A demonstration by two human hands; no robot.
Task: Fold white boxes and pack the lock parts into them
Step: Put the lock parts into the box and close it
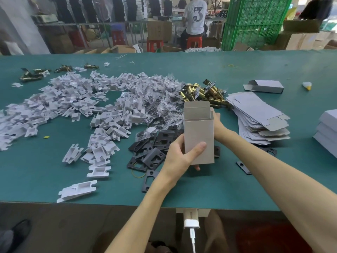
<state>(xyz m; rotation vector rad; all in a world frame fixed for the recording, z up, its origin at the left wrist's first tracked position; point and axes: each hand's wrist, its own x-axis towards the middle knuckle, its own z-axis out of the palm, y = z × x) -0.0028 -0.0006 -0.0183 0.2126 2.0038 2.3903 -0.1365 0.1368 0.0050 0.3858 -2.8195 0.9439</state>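
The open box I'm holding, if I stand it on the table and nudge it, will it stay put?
Probably not. The box is tall, narrow and looks empty, so it would likely tip or skid on the smooth table. Its thin card walls would probably dent if the left hand squeezes hard.

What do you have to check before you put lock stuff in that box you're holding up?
1. Box held steady: the left hand grips the lower half of the box and the right hand holds its upper right side. Ok.
2. Top open: the top flap stands up. Ok.
3. Bottom closed: hidden behind the left hand. Cannot tell.
4. Inside empty: the inside is not visible from here. Cannot tell.
5. A hand free for picking: both are on the box. Not ok.
6. Parts close by: brass latches and black plates lie right beside it. Ok.
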